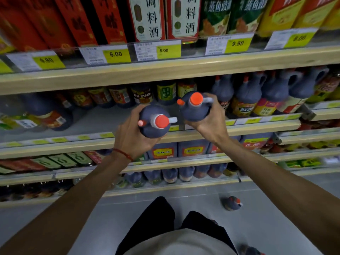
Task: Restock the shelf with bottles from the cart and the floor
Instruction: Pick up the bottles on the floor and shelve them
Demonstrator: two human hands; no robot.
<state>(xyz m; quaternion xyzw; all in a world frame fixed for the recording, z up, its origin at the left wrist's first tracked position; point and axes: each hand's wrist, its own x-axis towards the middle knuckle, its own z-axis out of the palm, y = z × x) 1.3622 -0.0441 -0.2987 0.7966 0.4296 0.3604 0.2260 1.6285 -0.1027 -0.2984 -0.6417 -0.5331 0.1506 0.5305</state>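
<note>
2 grips | left hand (130, 134) fingers round left bottle (154, 132) | right hand (212, 124) fingers round right bottle (193, 112) | tag 5.00 (163, 50)

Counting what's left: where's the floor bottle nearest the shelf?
In the head view, lower right: the dark red-capped bottle sits on the floor just before the bottom shelf, right of the person's legs.
</note>
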